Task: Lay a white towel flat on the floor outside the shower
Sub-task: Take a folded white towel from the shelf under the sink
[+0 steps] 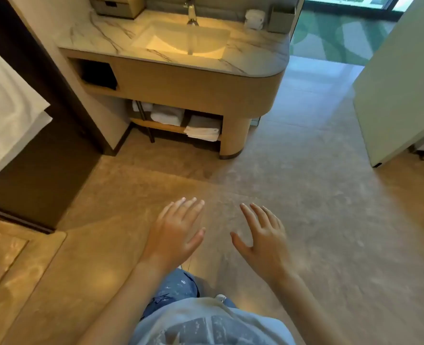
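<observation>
Vanity unit (193, 88) stands ahead, centre. Sink (183, 39) set in its top, faucet (191, 12) behind sink. Box w/ drawer (116, 6) at back-left of top; rolled cloth (254, 19) and bin (280, 19) at back-right, side by side. Folded towels (202, 130) on lower shelf (156, 124) under unit. Hanging towel (4, 113) at far left. Door (402, 90) at right. Floor (305, 195) in front; both hands, left (175, 235) and right (263, 240), above it, apart.
</observation>
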`<state>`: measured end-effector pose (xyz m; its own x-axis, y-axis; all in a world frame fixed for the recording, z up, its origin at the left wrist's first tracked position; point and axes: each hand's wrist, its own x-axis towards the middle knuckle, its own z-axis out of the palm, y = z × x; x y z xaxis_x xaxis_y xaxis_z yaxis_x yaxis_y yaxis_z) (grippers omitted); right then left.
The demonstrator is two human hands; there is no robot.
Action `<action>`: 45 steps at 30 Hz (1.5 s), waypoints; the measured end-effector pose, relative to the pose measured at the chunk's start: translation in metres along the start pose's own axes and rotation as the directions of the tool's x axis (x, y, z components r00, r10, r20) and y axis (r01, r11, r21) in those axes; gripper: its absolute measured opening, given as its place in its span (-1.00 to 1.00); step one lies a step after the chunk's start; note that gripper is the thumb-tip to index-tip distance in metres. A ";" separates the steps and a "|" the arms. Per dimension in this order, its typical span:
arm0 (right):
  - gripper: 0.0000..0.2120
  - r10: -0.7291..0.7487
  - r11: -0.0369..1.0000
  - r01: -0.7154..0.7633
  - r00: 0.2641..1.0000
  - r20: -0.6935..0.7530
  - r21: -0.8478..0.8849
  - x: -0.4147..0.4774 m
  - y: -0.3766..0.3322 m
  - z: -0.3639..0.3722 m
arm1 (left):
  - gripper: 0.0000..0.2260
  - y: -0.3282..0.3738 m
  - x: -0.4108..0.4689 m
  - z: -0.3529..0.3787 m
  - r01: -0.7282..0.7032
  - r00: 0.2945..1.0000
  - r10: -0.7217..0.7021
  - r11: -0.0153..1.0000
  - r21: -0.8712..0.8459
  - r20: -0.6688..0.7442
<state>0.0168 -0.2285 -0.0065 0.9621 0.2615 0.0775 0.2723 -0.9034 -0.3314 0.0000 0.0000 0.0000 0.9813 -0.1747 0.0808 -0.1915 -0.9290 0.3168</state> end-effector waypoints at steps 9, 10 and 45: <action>-0.39 -0.057 0.998 0.056 0.997 -0.058 -0.007 0.100 -0.052 0.040 | -0.50 -0.096 0.045 -0.021 0.073 0.997 -0.073 0.997 0.014 -0.034; -0.39 -0.060 0.998 0.059 0.997 -0.047 -0.016 0.113 -0.062 0.048 | -0.50 -0.112 0.051 -0.023 0.081 0.997 -0.081 0.996 0.020 -0.020; -0.49 -0.068 0.997 0.069 0.995 -0.077 0.017 0.530 -0.041 0.098 | -0.50 -0.288 0.444 -0.035 0.036 0.995 -0.033 0.999 -0.034 0.091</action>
<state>0.5139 -0.0195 -0.0435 0.9399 0.2953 0.1716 0.3379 -0.8770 -0.3416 0.4899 0.2009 -0.0225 0.9848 -0.1728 -0.0162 -0.1562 -0.9230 0.3517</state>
